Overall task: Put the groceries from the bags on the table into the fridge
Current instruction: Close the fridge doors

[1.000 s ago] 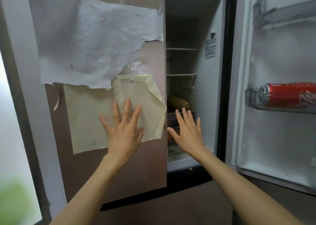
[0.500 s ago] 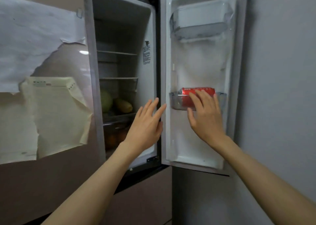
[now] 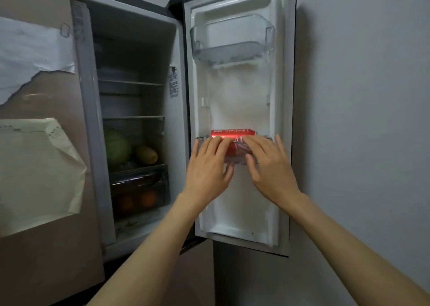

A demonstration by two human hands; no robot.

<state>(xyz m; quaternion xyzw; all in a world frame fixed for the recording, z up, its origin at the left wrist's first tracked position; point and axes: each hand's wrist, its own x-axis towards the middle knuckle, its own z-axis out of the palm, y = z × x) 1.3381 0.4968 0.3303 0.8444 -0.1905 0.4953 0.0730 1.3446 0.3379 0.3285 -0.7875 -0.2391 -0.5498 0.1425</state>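
A red cola can (image 3: 235, 134) lies on its side in the clear middle bin (image 3: 235, 161) of the open fridge door (image 3: 239, 101). My left hand (image 3: 208, 170) lies flat against the bin's front on the left, fingertips on the can. At the bin's right side my right hand (image 3: 271, 166) does the same, its fingers spread and straight over the can and the bin rim. Neither hand curls round the can. Inside the fridge (image 3: 135, 101) a green round fruit (image 3: 116, 147) and a yellowish fruit (image 3: 147, 154) sit on the lower shelf.
A dark drawer (image 3: 139, 189) under the shelf holds orange fruits. The upper door bin (image 3: 232, 49) holds nothing I can see. The left fridge door (image 3: 41, 143) is closed, with papers stuck on it. A grey wall (image 3: 360, 119) stands right behind the open door.
My view has swung right from the closed left door to the open door. My right hand reached the can's bin first, and my left hand has now joined it there.
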